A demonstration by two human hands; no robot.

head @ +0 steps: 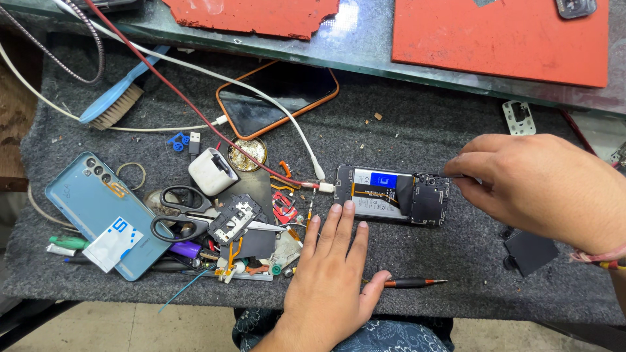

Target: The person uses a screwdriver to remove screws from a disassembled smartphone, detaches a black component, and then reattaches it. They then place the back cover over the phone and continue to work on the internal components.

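Left hand (329, 274): flat, grasping nothing; fingertips press opened phone's near edge.
Opened phone (393, 195): desk centre, back off, cable plugged in; likely light, stiff, fragile inside; steady by the edges.
Right hand (541, 186): pinches thin tool (454, 175) at phone's far corner.

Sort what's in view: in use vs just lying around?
In use: opened phone with charging cable plugged in; left hand pressing its edge; right hand holding a thin tool at its top.

Lying about: scissors, brush, blue back cover, orange-cased phone, screwdriver, earbud case.
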